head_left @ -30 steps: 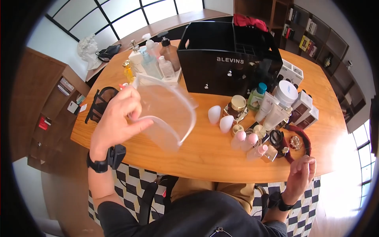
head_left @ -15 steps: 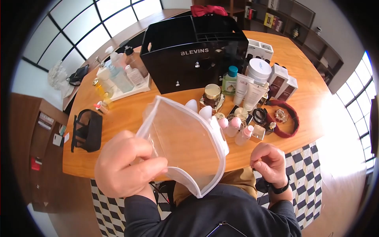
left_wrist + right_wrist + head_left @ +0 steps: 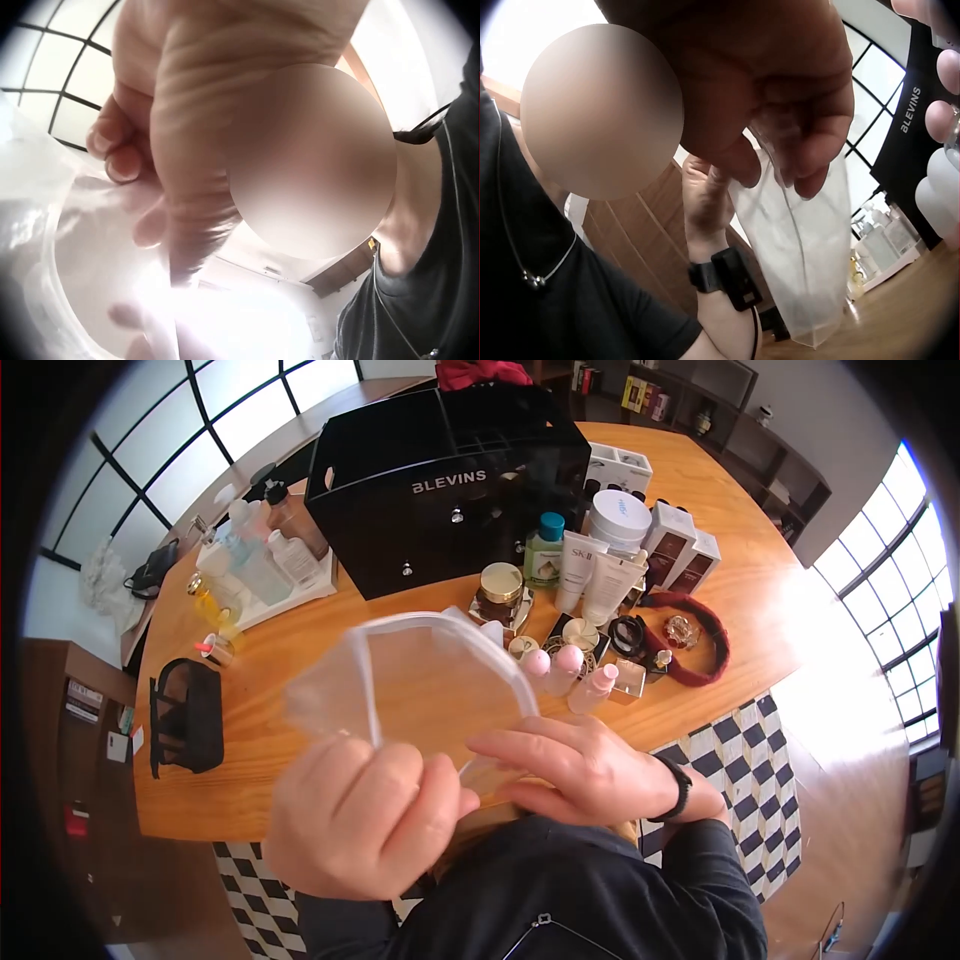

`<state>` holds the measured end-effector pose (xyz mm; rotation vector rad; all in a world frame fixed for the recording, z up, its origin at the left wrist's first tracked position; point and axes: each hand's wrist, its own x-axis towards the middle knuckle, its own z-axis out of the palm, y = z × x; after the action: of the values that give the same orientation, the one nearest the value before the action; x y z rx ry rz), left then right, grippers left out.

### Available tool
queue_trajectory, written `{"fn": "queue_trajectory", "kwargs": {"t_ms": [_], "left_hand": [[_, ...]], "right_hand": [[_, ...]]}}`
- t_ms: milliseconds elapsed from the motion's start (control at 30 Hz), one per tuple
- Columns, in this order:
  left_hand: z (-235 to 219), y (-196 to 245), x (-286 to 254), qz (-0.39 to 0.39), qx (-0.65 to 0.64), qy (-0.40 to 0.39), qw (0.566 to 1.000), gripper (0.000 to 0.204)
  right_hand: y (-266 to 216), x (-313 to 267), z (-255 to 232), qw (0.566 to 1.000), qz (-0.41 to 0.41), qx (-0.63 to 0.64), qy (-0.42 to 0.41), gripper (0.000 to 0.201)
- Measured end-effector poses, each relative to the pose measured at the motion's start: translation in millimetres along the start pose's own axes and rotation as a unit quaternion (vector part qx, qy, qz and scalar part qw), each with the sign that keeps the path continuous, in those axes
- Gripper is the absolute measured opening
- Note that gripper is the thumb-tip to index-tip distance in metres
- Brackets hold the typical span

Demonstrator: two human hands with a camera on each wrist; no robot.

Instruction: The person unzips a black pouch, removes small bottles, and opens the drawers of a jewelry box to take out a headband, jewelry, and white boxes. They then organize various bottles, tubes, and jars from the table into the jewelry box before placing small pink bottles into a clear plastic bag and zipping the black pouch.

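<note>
A translucent plastic pouch (image 3: pixel 435 675) with a whitish rim is held up over the front of the wooden table (image 3: pixel 260 730). My left hand (image 3: pixel 370 815) grips its lower left edge with curled fingers. My right hand (image 3: pixel 590 770) is at the pouch's right edge; in the right wrist view, the pouch (image 3: pixel 802 255) hangs with its edge between the thumb and fingers. Through the clear plastic the tabletop shows, and no contents are visible inside. Just behind the pouch stand pink-capped small bottles (image 3: pixel 590 688) and a gold-lidded jar (image 3: pixel 502 585).
A black BLEVINS organizer box (image 3: pixel 450 490) stands at the back. To its right are a green bottle (image 3: pixel 545 550), white tubes (image 3: pixel 610 585), boxes and a dark red headband (image 3: pixel 715 650). Pump bottles sit on a white tray (image 3: pixel 290 600) at left, near a black mesh case (image 3: pixel 190 715).
My left hand has brought the pouch in from the left toward my body. My right hand has come from the table's right edge to the pouch and taken its edge.
</note>
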<state>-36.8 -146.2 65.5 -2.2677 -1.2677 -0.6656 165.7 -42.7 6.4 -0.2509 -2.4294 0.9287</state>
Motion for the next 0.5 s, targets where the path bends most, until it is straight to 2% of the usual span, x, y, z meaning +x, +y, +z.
{"fn": "queue_trajectory", "kwargs": {"t_ms": [67, 167, 367, 400, 500], "left_hand": [[-8.6, -11.9, 2.9, -0.003, 0.001, -0.035, 0.999, 0.031], [-13.1, -39.2, 4.5, -0.048, -0.003, -0.026, 0.999, 0.03], [-7.8, -81.4, -1.5, 0.002, -0.178, -0.116, 0.977, 0.02], [-6.5, -82.0, -1.5, 0.004, -0.195, -0.095, 0.976, 0.014], [0.7, -65.5, 0.1, 0.083, -0.304, 0.094, 0.944, 0.008]], "right_hand": [[16.6, -0.7, 4.1, 0.999, -0.04, -0.032, -0.006, 0.033], [29.6, -5.6, 10.3, 0.997, -0.067, -0.033, 0.003, 0.03], [34.9, -9.5, 16.4, 0.995, -0.06, -0.077, 0.02, 0.031], [33.8, -9.5, 15.4, 0.995, -0.054, -0.082, 0.018, 0.03], [29.7, -2.6, 13.5, 0.988, -0.107, -0.095, 0.064, 0.028]]}}
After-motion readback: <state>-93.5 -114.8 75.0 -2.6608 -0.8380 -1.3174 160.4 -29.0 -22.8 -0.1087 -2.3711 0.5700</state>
